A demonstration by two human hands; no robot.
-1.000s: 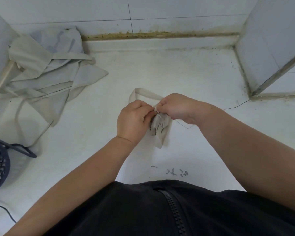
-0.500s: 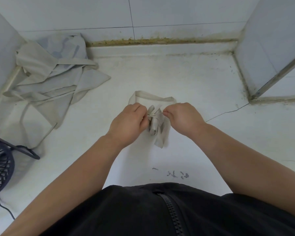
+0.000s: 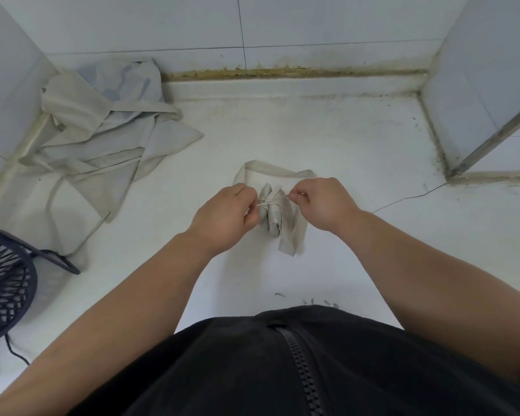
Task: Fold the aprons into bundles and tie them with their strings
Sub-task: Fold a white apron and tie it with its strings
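Observation:
A small rolled bundle of beige apron lies on the white counter in the middle of the view. A thin string runs across the bundle and is drawn taut to both sides. My left hand pinches the string's left end beside the bundle. My right hand pinches the right end. The apron's wide neck strap loops out behind the bundle, and a flat tail of cloth sticks out at the front.
A heap of unfolded beige aprons with trailing strings lies in the back left corner. A dark mesh basket stands at the left edge. Tiled walls close the back and right; a crack runs across the counter.
My hands have drawn apart to either side of the bundle, pulling the string taut around it. The bundle now shows between them.

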